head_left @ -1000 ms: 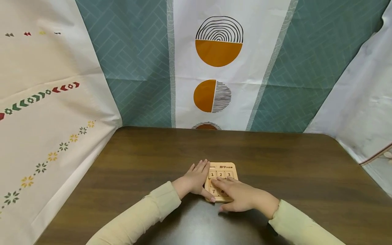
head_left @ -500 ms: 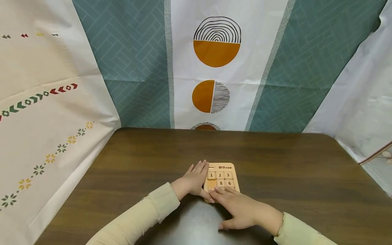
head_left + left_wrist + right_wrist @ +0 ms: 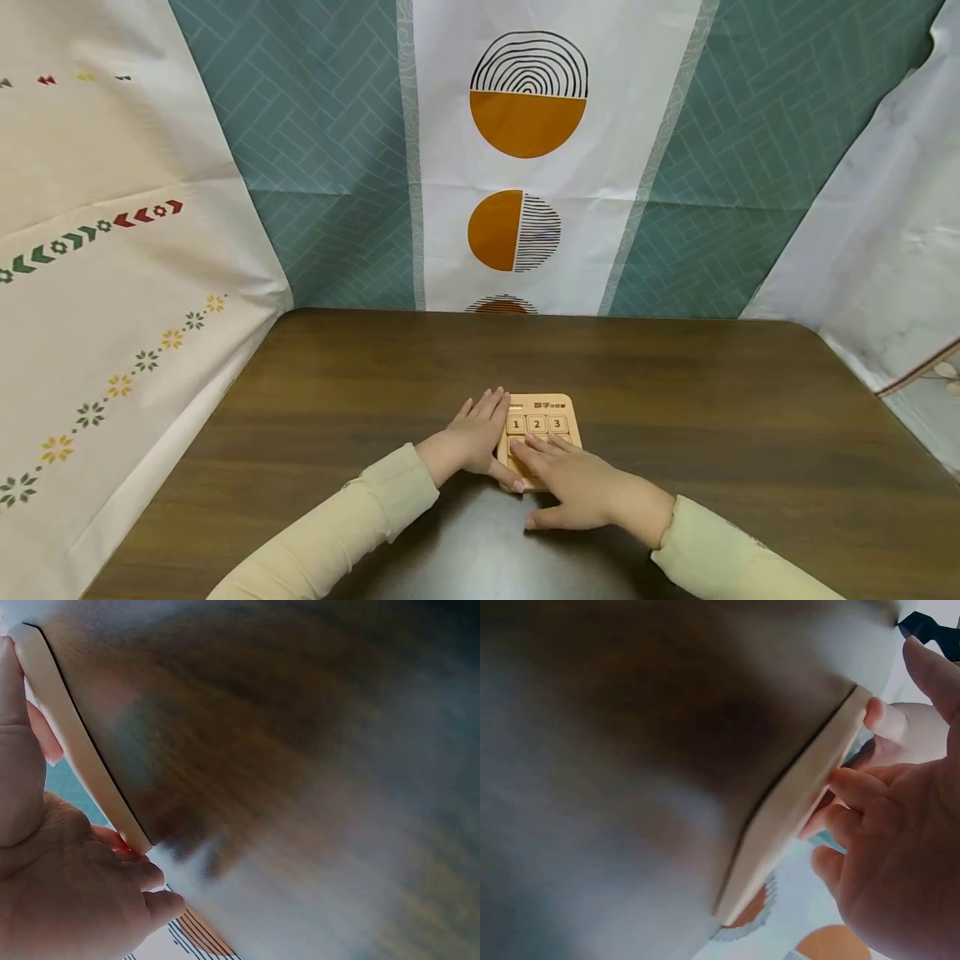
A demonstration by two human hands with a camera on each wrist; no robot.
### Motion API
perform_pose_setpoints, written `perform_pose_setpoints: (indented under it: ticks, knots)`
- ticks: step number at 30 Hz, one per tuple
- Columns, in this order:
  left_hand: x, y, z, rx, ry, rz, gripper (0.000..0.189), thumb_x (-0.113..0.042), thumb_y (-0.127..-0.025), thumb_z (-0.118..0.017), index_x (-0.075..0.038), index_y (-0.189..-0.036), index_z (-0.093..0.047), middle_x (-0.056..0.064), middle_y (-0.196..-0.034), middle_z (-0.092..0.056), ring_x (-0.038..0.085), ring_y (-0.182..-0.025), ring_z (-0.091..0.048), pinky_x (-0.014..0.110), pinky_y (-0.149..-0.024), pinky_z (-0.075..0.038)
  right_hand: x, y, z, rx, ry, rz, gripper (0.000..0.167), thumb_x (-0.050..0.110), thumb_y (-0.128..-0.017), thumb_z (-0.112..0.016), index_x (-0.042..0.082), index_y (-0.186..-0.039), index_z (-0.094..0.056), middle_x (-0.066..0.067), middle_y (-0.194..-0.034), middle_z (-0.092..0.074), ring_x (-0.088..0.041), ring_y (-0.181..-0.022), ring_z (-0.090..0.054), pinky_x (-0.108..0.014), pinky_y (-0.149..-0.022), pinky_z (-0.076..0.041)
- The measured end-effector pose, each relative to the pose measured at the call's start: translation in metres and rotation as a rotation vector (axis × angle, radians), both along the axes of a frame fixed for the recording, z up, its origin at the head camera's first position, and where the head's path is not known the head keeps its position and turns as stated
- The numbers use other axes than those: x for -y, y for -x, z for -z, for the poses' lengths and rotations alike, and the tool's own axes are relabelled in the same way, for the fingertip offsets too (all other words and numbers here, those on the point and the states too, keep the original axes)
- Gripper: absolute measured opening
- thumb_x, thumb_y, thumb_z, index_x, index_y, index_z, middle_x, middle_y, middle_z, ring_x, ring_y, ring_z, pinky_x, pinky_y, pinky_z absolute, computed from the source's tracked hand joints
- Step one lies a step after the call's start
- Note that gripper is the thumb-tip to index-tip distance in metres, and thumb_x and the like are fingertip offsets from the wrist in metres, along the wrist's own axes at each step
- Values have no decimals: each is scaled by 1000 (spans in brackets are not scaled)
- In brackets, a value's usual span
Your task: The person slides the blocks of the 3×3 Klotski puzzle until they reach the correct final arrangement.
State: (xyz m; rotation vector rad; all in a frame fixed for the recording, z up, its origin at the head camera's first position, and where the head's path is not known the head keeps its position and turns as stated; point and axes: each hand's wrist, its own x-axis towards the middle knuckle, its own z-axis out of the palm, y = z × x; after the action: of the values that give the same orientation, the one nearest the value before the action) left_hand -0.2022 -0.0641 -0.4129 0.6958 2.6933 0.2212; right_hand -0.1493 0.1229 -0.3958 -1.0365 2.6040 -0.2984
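Note:
A light wooden number puzzle board [image 3: 525, 399] lies flat on the dark table. Its top row of tiles shows 1, 2 and 3, the tile 2 [image 3: 536, 424] in the middle. My left hand [image 3: 471, 438] rests along the board's left edge, fingers straight, thumb at the near left corner. Over the lower rows spreads my right hand [image 3: 581, 490], fingertips touching the tiles, thumb apart over the table; it hides most of those tiles. The board's near edge [image 3: 79, 754] shows beside the left hand in the left wrist view, and in the right wrist view the board [image 3: 787, 810] is seen edge-on.
The brown table [image 3: 360, 367] reflects light at its near side. A patterned cloth [image 3: 337, 167] hangs behind the table's far edge. White cloths hang at the left [image 3: 112, 333] and right [image 3: 885, 250].
My right hand slid toward me, uncovering tiles 8 and 6 and a gap in the middle row, then moved forward over them again. The left hand stayed at the board's edge.

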Motion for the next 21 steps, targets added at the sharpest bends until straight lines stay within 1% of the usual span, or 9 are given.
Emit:
perform_pose_setpoints:
  ticks: [5,12,16,21]
  knots:
    - [1,-2,1,8,1,4,127,-68,-64,-73,-3,-153,-9,13,-160,-5,27,-148,-7,46,-118,-13,-13,-9,2,4,59,-7,85,51,-86,-63,3,-149,-29,-17,-154,-29,-34,-143,-24,-53,-113,-22]
    - [3,1,-1,2,-2,-4,128,-68,-64,-73,-3,-153,-8,13,-160,-6,27,-148,-8,45,-118,-13,-32,-23,-2,-5,58,1,83,49,-86,-64,4,-148,-31,-16,-153,-32,-32,-142,-26,-53,-112,-25]
    - [2,1,-1,0,-5,3,128,-68,-64,-73,-3,-153,-8,14,-160,-6,27,-148,-8,46,-118,-13,-38,-27,0,-18,60,5,85,51,-86,-63,5,-149,-29,-16,-152,-32,-32,-141,-28,-53,-111,-27]
    - [1,2,0,3,-12,2,128,-68,-64,-74,-3,-153,-9,14,-160,-6,27,-147,-8,46,-118,-13,-40,-28,3,-55,54,-9,85,50,-86,-63,4,-149,-29,-16,-152,-34,-30,-141,-30,-52,-111,-27]
